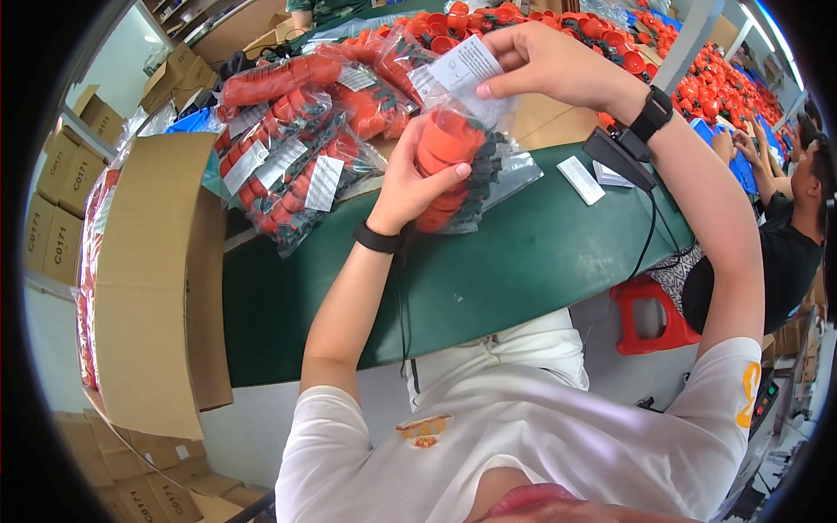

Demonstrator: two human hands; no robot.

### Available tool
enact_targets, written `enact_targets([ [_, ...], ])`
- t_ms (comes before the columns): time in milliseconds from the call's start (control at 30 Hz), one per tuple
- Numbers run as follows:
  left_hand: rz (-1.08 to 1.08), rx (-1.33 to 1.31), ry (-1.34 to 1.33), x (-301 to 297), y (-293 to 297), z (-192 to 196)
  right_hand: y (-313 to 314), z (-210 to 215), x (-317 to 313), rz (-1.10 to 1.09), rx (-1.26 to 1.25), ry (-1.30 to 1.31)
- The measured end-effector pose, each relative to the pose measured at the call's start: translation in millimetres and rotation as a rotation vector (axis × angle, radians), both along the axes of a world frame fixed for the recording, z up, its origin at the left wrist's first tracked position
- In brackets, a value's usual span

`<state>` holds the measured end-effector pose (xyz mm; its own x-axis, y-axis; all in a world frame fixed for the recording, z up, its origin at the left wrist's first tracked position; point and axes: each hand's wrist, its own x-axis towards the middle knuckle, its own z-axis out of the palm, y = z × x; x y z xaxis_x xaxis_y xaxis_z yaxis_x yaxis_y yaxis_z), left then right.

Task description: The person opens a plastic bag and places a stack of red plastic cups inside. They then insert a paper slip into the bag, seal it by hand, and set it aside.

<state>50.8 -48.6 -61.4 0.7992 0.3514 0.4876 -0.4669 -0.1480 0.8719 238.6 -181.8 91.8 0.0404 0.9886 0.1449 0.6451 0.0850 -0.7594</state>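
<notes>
My left hand (pixel 408 185) is wrapped round a clear plastic bag (pixel 446 144) of orange-red cup-shaped parts and dark green pieces, held upright over the green table (pixel 540 253). At the bag's top, my right hand (pixel 554 65) pinches a white printed slip (pixel 466 67) between thumb and fingers. The slip's lower end meets the bag's mouth; whether it is inside or in front, I cannot tell. Left of my left hand lies a pile of similar filled bags (pixel 292 166), several with white slips showing. A small stack of white slips (pixel 581 180) rests on the table to the right.
A large open cardboard box (pixel 144 279) stands at the left. Loose red parts (pixel 697 83) are heaped along the back and far right. A black device with a cable (pixel 621 157) sits near my right forearm. Co-workers (pixel 789 209) sit at the right, beside a red stool (pixel 649 318).
</notes>
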Motion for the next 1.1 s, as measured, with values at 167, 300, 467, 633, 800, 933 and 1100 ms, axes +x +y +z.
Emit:
enact_targets([
  [167,0.017,0.008,0.005,-1,3,0,-1,17,-15,0.0,-0.132,-0.015],
  [300,0.04,0.041,0.028,-1,4,0,0,21,-21,0.089,-0.2,-0.204],
  [467,0.038,0.034,0.01,1,6,-2,13,19,-29,0.045,-0.209,-0.538],
  [633,0.044,0.033,0.0,3,7,-1,16,24,-27,-0.01,-0.217,-0.503],
  [800,-0.115,0.084,0.139,5,13,-7,20,19,1,0.003,-0.291,-0.415],
  [933,-0.259,0.114,0.268,-1,9,-5,16,21,9,-0.003,-0.321,-0.346],
  [1100,-0.193,0.113,0.306,5,6,-10,12,16,5,0.064,-0.223,-0.123],
])
